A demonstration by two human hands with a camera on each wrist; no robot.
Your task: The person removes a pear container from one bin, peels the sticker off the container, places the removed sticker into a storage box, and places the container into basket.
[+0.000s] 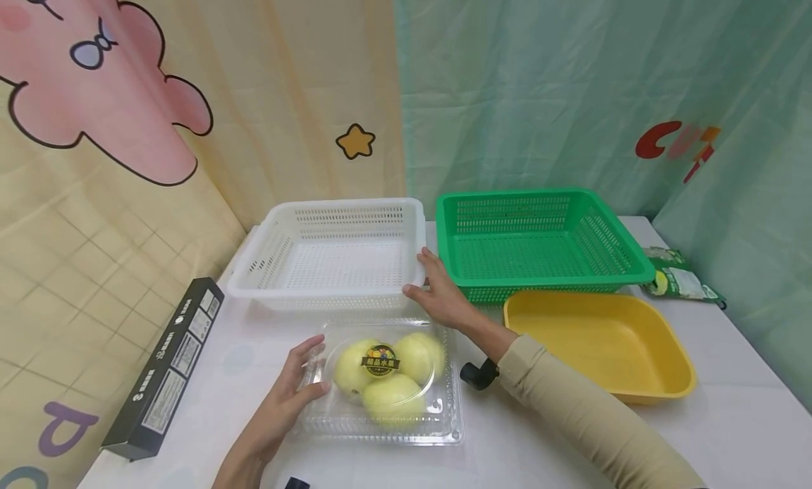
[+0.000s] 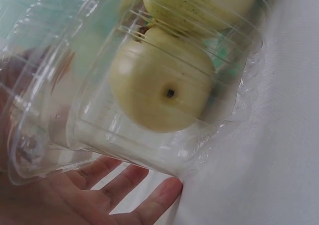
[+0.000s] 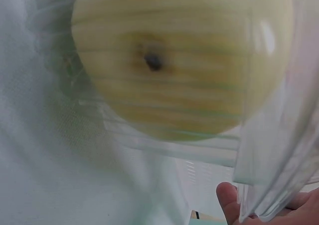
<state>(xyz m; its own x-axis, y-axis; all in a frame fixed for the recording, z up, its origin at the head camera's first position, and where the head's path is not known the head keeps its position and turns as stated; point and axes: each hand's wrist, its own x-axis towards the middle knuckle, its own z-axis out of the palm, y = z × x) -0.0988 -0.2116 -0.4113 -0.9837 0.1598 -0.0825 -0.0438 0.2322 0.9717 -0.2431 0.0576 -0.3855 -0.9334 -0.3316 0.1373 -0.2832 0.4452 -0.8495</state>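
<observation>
A clear plastic fruit box (image 1: 450, 418) with a dark round label holds three pale yellow-green pears (image 1: 393, 397) at the near middle of the table. My left hand (image 1: 279, 397) is beside the box's left side, thumb and fingers spread, fingertips right at its edge. In the left wrist view its fingers (image 2: 124, 185) extend loosely along the box's lower side. Beyond the box's far right corner, my right hand (image 1: 440, 295) reaches to the near right corner of the white basket (image 1: 254, 292), fingers extended and thumb apart. The box's rim partly hides that hand (image 3: 279, 210) in the right wrist view.
A green basket (image 1: 552, 286) stands to the right of the white one, with a yellow basin (image 1: 596, 348) in front of it. Green packets (image 1: 685, 281) lie at the far right. A long black box (image 1: 168, 369) lies along the left edge. Curtains enclose the table.
</observation>
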